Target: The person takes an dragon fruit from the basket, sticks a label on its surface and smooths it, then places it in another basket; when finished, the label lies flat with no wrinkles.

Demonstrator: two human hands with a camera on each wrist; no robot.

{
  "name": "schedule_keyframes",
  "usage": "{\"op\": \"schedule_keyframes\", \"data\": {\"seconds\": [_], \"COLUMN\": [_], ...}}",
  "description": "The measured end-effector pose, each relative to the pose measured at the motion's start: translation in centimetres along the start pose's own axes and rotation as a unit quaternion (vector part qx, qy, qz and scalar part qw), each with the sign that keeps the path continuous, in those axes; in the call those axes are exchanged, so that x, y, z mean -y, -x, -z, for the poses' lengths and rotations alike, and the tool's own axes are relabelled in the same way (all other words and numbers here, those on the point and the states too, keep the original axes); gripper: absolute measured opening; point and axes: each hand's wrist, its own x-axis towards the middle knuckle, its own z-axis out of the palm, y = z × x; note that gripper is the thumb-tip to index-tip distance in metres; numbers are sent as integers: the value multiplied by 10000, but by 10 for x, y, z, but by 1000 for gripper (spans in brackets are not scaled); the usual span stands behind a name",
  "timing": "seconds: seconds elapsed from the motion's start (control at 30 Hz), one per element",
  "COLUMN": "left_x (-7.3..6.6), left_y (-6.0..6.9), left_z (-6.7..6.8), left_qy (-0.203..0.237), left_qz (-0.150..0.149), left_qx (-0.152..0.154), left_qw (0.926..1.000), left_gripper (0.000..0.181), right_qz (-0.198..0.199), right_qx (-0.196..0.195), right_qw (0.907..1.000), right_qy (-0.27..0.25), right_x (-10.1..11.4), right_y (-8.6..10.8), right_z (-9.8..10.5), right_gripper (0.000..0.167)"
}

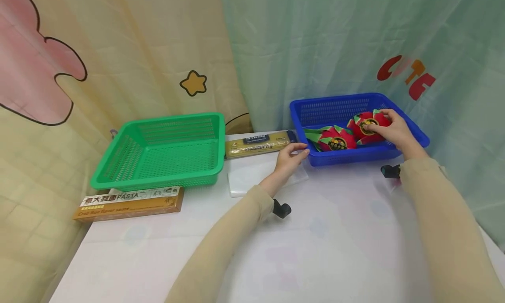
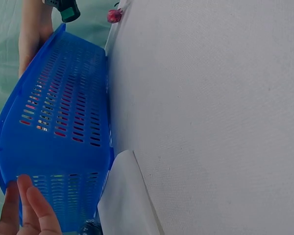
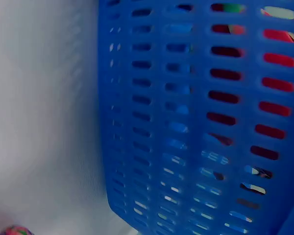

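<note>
In the head view a blue basket (image 1: 355,156) stands at the back right with two red and green dragon fruits in it. My right hand (image 1: 394,127) reaches over its front rim and grips the right dragon fruit (image 1: 371,136), thumb on the near side. Beside it lies the left dragon fruit (image 1: 338,138), its green leaves pointing left. My left hand (image 1: 289,159) is at the basket's front left corner. In the left wrist view, the left fingers (image 2: 41,210) are fairly straight at the basket wall. Through the slots in the right wrist view, red shows inside the basket (image 3: 196,107).
A green basket (image 1: 181,158) stands on the left, with a pasta box (image 1: 130,204) before it. Between the baskets lie a yellow pasta packet (image 1: 256,145) and a clear plastic sheet (image 1: 244,178). Curtains (image 1: 268,53) hang behind the white table (image 1: 315,250).
</note>
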Motion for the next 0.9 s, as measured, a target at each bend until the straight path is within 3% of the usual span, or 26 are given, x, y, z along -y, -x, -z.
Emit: {"op": "schedule_keyframes", "data": {"seconds": [0.3,0.4,0.6,0.73,0.83,0.9], "left_x": [0,-1,-7,-12,-16,-19], "left_y": [1,1,7,15,24,32], "left_z": [-2,-3,4,19,37,53], "left_qy": [-150,-196,-340,-756,-1162,-1489], "left_qz": [-191,-127,42,-56,-124,-203], "left_qx": [16,58,484,1089,1687,2099], "left_qw": [9997,9997,9982,9912,9787,9661], "left_gripper": [21,20,25,29,30,30], "right_qz": [302,380,451,557,791,1040], "right_qx": [366,558,739,266,-556,-1204], "right_qw": [9956,9911,9833,9764,9681,9616], "right_qy": [813,1144,1600,2069,2312,2238], "right_x": [-8,-13,-13,-8,-3,2], "right_y": [-6,-6,-2,6,16,25], "right_z": [5,10,11,8,2,-4], "right_gripper": [89,84,77,78,66,52]}}
